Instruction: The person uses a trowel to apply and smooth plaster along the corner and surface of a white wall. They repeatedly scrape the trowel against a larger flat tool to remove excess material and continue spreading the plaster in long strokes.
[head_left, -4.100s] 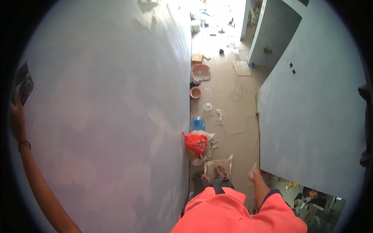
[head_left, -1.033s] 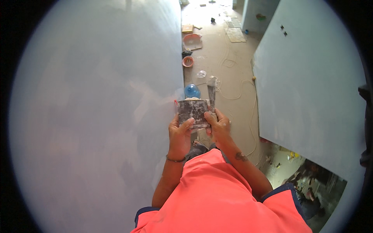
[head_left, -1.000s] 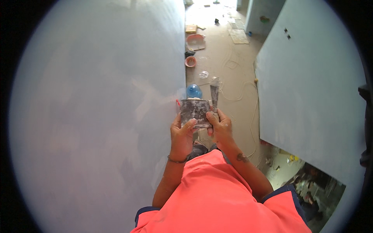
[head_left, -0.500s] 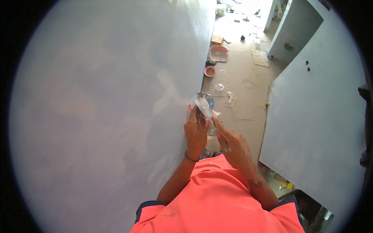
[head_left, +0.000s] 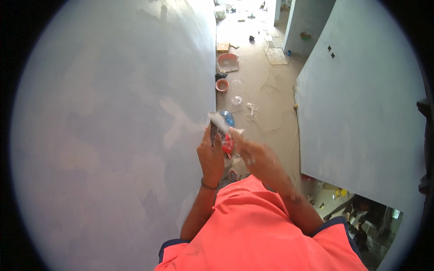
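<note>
My left hand (head_left: 211, 158) is closed round a putty knife (head_left: 214, 132) with a dark metal part, held upright beside the pale blue wall (head_left: 113, 135). White putty (head_left: 219, 121) coats a blade at its top, between my two hands. My right hand (head_left: 260, 160) is smeared by motion; its curled fingers meet the right end of the white-coated blade. Whether they grip a second tool is hidden. Patches of lighter filler mark the wall on my left.
Below my hands are a blue round object (head_left: 227, 119) and a red object (head_left: 228, 144). Along the wall's foot stand a pinkish bucket (head_left: 222, 85), a pink basin (head_left: 228, 63) and a cardboard box (head_left: 223, 47). A pale cable (head_left: 271, 130) snakes over the floor. Another wall (head_left: 357, 122) rises on the right.
The view has turned, so the hands and floor things appear farther left. The white-coated blade stays between my hands, while my right hand has become more blurred.
</note>
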